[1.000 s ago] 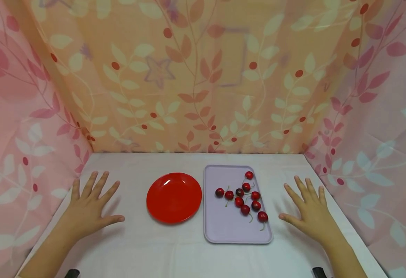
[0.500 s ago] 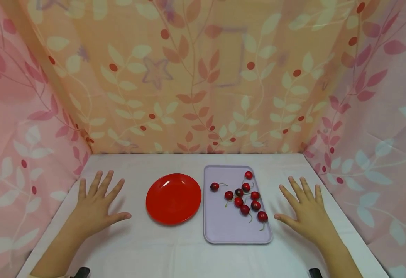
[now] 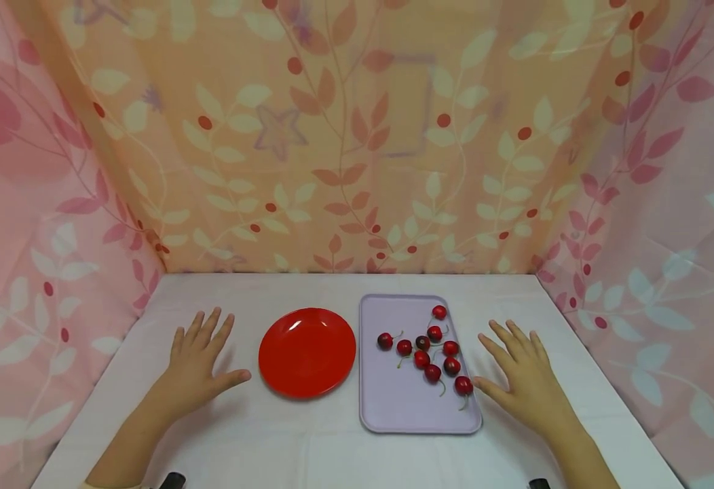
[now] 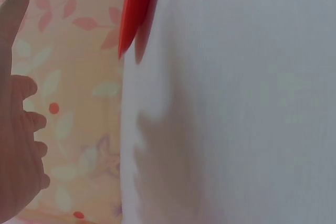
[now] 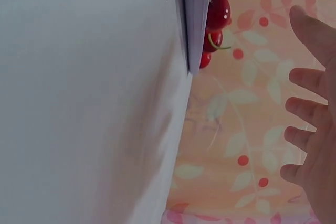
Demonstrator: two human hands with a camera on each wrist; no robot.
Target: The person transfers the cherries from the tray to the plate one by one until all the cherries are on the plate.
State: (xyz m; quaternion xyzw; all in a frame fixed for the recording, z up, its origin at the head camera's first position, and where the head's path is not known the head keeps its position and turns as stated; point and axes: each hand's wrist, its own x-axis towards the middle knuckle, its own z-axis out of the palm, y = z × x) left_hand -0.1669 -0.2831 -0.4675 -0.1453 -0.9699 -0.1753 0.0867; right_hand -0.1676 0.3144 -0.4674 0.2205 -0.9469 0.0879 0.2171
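Note:
My left hand [image 3: 195,372] is held with fingers spread to the left of a round red plate [image 3: 307,353], its thumb pointing at the rim. My right hand [image 3: 523,380] hovers, also spread, off the right side of a lilac rectangular tray [image 3: 400,411]. Its thumb tip overlaps the tray's right edge in the head view, close to a dark red cherry [image 3: 463,386]. Several stemmed cherries lie in the tray, mostly toward its right half; one cherry [image 3: 385,341] sits farther left. Both hands hold nothing, and their shadows fall on the cloth below.
A white cloth [image 3: 308,455] covers the table under plate and tray. Orange leaf-patterned fabric [image 3: 345,136] hangs at the back, with pink patterned fabric [image 3: 33,272] on the left and more pink fabric [image 3: 668,272] on the right. The plate stands close beside the tray.
Both hands have come inward, the left one rightward toward the plate and the right one leftward to the tray. The leftmost cherry rolled up and left, then back, inside the tray.

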